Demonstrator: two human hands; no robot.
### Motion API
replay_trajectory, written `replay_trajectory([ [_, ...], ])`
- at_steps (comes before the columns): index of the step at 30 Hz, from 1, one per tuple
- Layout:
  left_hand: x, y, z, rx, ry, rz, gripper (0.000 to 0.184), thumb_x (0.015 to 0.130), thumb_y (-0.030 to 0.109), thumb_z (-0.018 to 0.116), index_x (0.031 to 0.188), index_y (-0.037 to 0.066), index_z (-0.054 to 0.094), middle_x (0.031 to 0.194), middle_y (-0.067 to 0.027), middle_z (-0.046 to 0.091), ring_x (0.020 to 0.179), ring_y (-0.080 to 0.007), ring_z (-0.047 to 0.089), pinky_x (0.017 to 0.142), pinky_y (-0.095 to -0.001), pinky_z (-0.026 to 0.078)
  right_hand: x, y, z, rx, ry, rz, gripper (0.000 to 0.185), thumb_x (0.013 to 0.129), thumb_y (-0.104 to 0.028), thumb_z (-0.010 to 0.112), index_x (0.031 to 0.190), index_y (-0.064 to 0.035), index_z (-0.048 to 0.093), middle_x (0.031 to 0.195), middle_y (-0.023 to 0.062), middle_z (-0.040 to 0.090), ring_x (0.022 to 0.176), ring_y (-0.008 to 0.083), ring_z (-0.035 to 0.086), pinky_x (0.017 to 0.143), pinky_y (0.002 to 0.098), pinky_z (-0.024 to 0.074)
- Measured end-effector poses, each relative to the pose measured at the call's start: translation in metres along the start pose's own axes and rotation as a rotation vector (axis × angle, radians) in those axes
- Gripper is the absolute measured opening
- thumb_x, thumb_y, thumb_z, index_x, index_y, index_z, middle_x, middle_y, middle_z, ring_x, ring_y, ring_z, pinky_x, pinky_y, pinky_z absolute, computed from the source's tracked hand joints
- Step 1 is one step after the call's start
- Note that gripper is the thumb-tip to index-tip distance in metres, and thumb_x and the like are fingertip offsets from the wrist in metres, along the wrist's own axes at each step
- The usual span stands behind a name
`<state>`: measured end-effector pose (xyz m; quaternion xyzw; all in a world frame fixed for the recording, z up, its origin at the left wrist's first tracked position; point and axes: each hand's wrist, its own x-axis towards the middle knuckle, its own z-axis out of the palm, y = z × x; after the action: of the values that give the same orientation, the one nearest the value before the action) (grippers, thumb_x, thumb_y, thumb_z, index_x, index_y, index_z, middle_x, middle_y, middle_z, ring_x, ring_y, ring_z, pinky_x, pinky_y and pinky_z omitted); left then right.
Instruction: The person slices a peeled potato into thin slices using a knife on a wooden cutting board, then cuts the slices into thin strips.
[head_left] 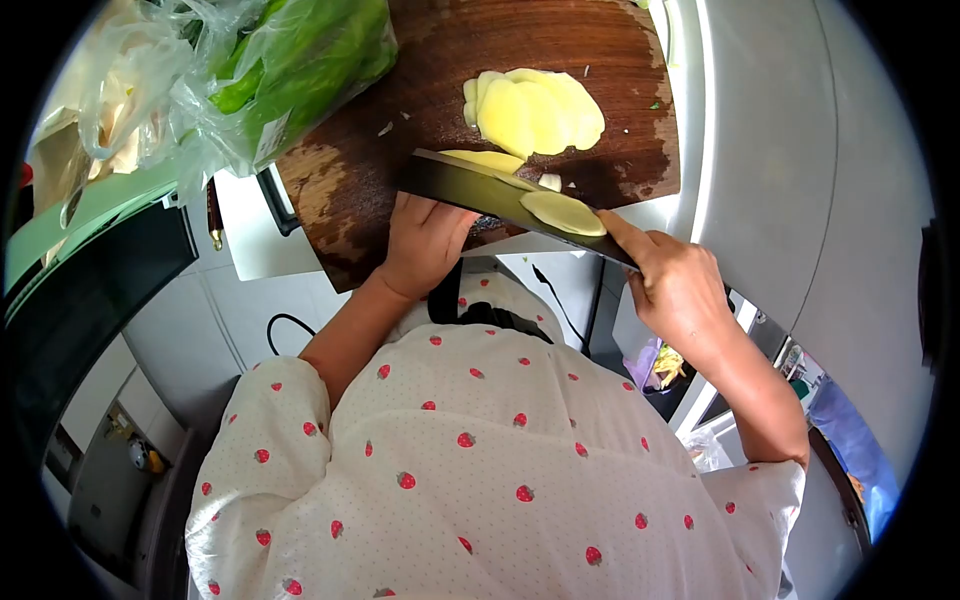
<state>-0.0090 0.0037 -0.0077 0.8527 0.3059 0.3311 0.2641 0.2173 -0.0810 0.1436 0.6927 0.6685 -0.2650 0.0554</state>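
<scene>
My right hand is closed around the handle end of a wide-bladed kitchen knife, its index finger laid along the blade. The blade slants across the near edge of a dark wooden cutting board. One pale yellow slice, which looks like potato, clings to the blade's face. My left hand is at the board's near edge, right against the blade; its fingertips are hidden behind the metal. Just beyond the blade lies another yellow piece, partly covered. Farther back, several overlapping potato slices lie fanned out.
A clear plastic bag of green vegetables covers the board's left corner. To the right is a smooth grey-white surface. Below the board, at right, a bin holds peelings. A dark screen-like panel stands at left.
</scene>
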Motion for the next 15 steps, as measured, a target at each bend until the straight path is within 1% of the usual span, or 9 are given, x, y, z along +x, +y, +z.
replay_trajectory([
  [6, -0.003, -0.001, 0.002, 0.033, -0.007, -0.009, 0.023, 0.075, 0.006, 0.068, 0.097, 0.005, 0.066, 0.108, -0.0108, 0.058, 0.095, -0.0306, 0.054, 0.084, -0.0395, 0.043, 0.001, 0.003, 0.001, -0.06, -0.021, -0.008, 0.054, 0.073, 0.001, 0.061, 0.126, -0.0062, 0.055, 0.067, 0.0131, 0.059, 0.057, 0.0286, 0.062, 0.055, 0.0385, 0.0524],
  [9, -0.004, -0.001, 0.002, 0.03, -0.016, -0.014, 0.022, 0.075, 0.007, 0.069, 0.097, 0.005, 0.066, 0.107, -0.0108, 0.059, 0.095, -0.0294, 0.054, 0.085, -0.0388, 0.043, 0.004, 0.004, 0.005, -0.055, -0.033, -0.007, 0.054, 0.073, 0.002, 0.059, 0.126, -0.0062, 0.055, 0.067, 0.0134, 0.059, 0.057, 0.0285, 0.062, 0.054, 0.0383, 0.0524],
  [15, -0.002, -0.002, 0.001, 0.004, -0.011, -0.009, 0.021, 0.076, 0.006, 0.068, 0.097, 0.005, 0.065, 0.106, -0.0094, 0.058, 0.095, -0.0278, 0.054, 0.085, -0.0383, 0.043, 0.027, -0.005, 0.013, -0.027, -0.054, 0.019, 0.054, 0.073, 0.005, 0.054, 0.126, -0.0059, 0.053, 0.071, 0.0158, 0.062, 0.061, 0.0345, 0.063, 0.058, 0.0426, 0.0526],
])
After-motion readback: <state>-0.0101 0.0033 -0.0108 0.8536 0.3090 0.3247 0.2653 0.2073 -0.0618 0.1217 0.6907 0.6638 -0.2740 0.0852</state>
